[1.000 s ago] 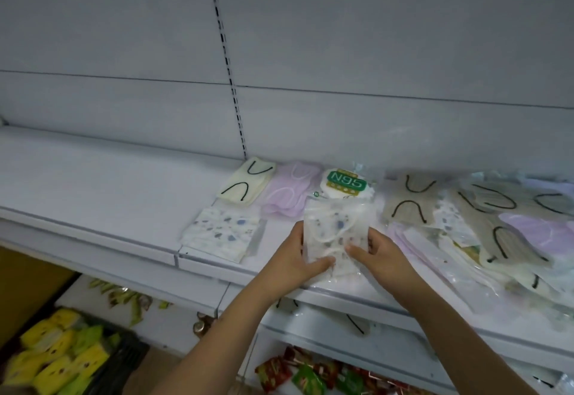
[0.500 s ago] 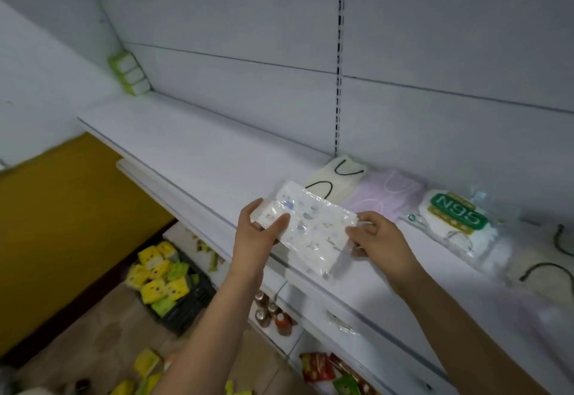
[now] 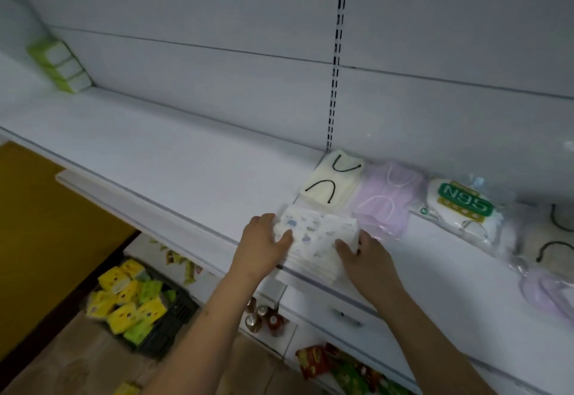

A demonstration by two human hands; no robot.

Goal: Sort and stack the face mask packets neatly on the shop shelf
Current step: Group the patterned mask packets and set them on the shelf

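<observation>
Two bare hands hold a small stack of white face mask packets printed with blue and grey shapes point(image 3: 316, 236) at the front edge of a white shop shelf point(image 3: 174, 158). The left hand point(image 3: 264, 239) grips the stack's left end, thumb curled on top, and the right hand point(image 3: 365, 253) grips its right end with curled fingers. Behind it lie a cream packet with black ear loops point(image 3: 334, 182), a lilac mask packet point(image 3: 388, 199) and a white N95 packet with a green label point(image 3: 462, 211).
</observation>
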